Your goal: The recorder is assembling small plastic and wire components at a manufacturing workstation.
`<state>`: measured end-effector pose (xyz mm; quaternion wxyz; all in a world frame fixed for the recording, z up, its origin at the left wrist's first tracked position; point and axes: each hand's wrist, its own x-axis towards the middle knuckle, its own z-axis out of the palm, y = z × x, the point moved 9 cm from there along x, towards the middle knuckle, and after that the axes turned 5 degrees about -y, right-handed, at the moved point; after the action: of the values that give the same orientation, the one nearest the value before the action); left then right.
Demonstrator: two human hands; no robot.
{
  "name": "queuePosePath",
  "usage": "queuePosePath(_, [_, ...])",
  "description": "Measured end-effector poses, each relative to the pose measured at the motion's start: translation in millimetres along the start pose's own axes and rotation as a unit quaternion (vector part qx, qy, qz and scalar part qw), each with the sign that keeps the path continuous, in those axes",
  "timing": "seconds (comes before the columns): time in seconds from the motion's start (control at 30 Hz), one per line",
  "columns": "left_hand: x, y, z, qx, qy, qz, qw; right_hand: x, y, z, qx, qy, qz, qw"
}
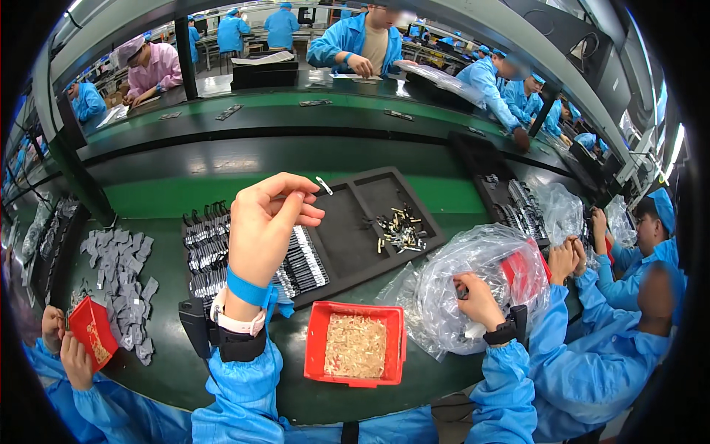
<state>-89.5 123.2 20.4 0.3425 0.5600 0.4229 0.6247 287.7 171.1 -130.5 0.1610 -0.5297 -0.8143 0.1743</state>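
Observation:
My left hand (268, 222) is raised over the black foam tray (344, 229), fingers bent together. A small silvery metal strip (324, 186) sits at its fingertips. Below it, rows of thin black-and-silver parts (307, 255) fill the tray's left section. Small brass and black pieces (401, 229) lie heaped in the right section. My right hand (479, 302) is at a clear plastic bag (436, 296), its fingers curled in; what they pinch is too small to make out. Between my forearms stands a red bin (355, 382) holding many tiny gold-coloured pieces (355, 344).
Grey flat pieces (126, 288) lie piled at left, near another person's hands with a red bin (94, 333). At right, co-workers' hands (564, 259) work close to the bag, by another black tray (481, 166). Beyond runs a conveyor (281, 115) with several parts on it.

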Motion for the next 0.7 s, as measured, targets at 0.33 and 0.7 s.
queuePosePath(0.33, [-3,5,5,0.019,-0.003,0.002,1.000,-2,15,-15,0.064,-0.018,0.082,0.994])
queuePosePath(0.7, [-3,-2,38,0.014,-0.052,-0.006,0.999,1,-49,-84,0.302,0.082,0.060,0.948])
